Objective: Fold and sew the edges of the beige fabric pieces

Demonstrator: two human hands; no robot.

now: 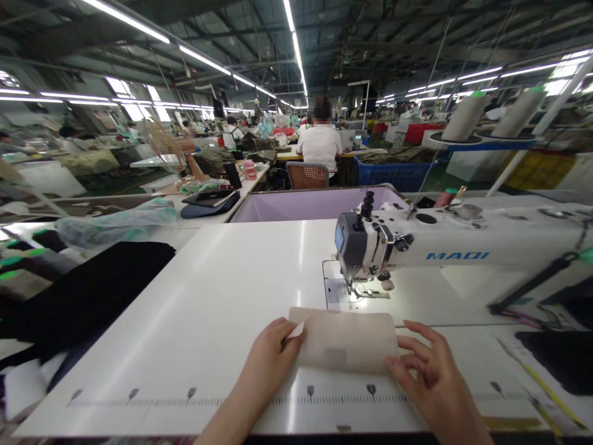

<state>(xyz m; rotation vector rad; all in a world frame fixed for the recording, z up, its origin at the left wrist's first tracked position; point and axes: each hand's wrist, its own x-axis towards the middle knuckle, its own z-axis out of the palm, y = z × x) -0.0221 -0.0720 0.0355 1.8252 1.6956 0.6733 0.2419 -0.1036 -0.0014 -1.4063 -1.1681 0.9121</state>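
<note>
A beige fabric piece point(347, 343) lies over the white table in front of the sewing machine point(445, 247), its upper left corner folded up. My left hand point(273, 352) pinches that left edge between thumb and fingers. At the right end, my right hand point(424, 364) has its thumb and a fingertip on the lower right corner, with the other fingers spread. The needle and presser foot point(359, 287) stand just beyond the fabric, not touching it.
Black fabric point(92, 290) and thread cones lie at the left. A ruler scale point(241, 400) runs along the table's front edge. Behind the table are a purple bin point(287, 207), a blue crate point(393, 176) and a seated person in white.
</note>
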